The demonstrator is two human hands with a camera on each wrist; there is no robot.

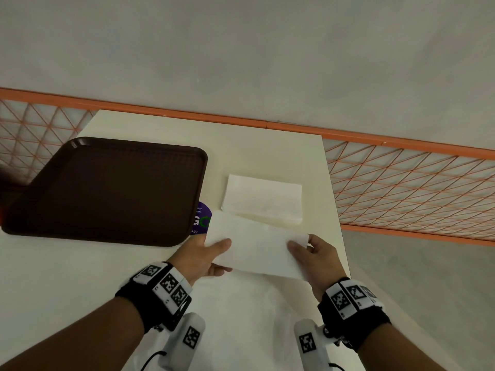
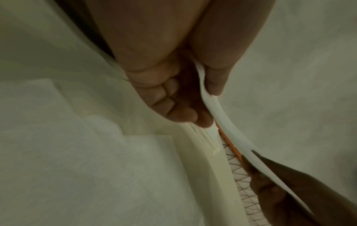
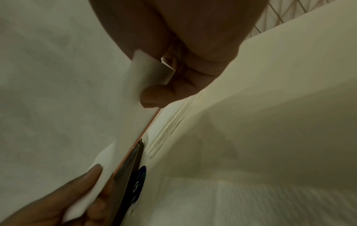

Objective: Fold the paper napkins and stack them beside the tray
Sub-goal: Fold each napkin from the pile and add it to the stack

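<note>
A folded white napkin (image 1: pixel 257 247) hangs above the table between both hands. My left hand (image 1: pixel 211 254) pinches its left end, thumb on top and fingers beneath. At the right end my right hand (image 1: pixel 308 253) pinches it the same way. The left wrist view shows the napkin (image 2: pixel 218 116) edge-on between thumb and fingers; the right wrist view shows the napkin (image 3: pixel 135 122) with a bent corner at my fingers. A stack of folded napkins (image 1: pixel 263 200) lies just beyond, right of the dark brown tray (image 1: pixel 107 191). Unfolded napkins (image 1: pixel 257 317) lie flat beneath my wrists.
The cream table (image 1: pixel 267 151) ends close on the right, with floor beyond. An orange mesh railing (image 1: pixel 401 183) runs behind and to the right. A purple round sticker (image 1: pixel 202 216) shows at the tray's near right corner.
</note>
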